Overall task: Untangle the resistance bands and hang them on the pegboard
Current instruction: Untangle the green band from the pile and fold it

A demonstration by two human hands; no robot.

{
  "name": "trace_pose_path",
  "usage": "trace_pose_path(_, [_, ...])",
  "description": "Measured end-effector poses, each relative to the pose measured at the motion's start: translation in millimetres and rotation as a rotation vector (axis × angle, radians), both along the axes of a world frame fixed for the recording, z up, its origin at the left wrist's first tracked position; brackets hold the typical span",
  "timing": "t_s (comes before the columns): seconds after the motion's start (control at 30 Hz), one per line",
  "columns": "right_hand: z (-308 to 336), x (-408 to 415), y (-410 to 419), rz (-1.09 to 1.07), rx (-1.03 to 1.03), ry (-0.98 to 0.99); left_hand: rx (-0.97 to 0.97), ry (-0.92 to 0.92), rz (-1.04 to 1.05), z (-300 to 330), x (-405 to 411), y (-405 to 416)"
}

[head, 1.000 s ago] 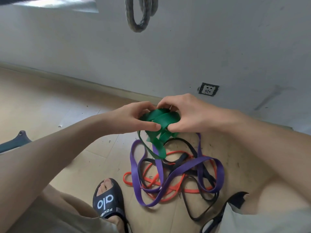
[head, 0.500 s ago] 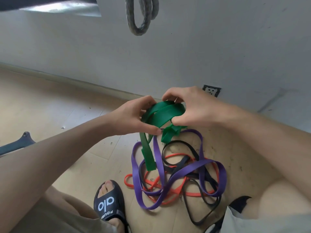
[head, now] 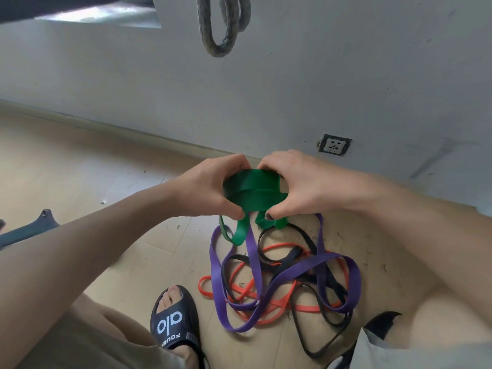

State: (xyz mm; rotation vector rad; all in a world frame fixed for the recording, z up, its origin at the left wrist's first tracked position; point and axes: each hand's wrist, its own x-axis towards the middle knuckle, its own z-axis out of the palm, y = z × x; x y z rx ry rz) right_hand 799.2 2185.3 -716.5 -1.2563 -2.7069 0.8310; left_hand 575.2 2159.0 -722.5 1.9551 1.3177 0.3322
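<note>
Since the green band [head: 253,191] looks soft, light and floppy, bunched up above the floor tangle of purple band [head: 298,272], orange band [head: 269,302] and black band [head: 303,255], pinched by left hand [head: 210,190] and right hand [head: 300,187], probably best grabbed flat across its width.

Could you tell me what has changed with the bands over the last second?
Both hands, left hand and right hand, keep their grip on the green band, gathering its hanging tail upward. The purple band, orange band and black band stay tangled on the floor.
</note>
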Motion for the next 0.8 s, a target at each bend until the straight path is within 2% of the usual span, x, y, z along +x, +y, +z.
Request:
trace_pose_path(0.13, [6,-2,-1,-0.026,0.039,-0.036,0.062,0.103,-0.068,0,-4,4])
trace_pose_path(0.3, [8,-7,1,-0.08,-0.027,0.054,0.092,0.16,-0.09,-3,-4,6])
trace_pose_path(0.47, [13,-10,5,-0.043,0.117,0.069,0.139,0.204,-0.123,-6,-2,6])
trace_pose_path(0.57, [13,-6,6,-0.036,0.091,0.067,0.176,0.236,-0.118,-7,-5,7])
trace_pose_path(0.8, [-14,-7,-3,0.03,-0.091,0.043,0.228,0.017,-0.065,5,-9,7])
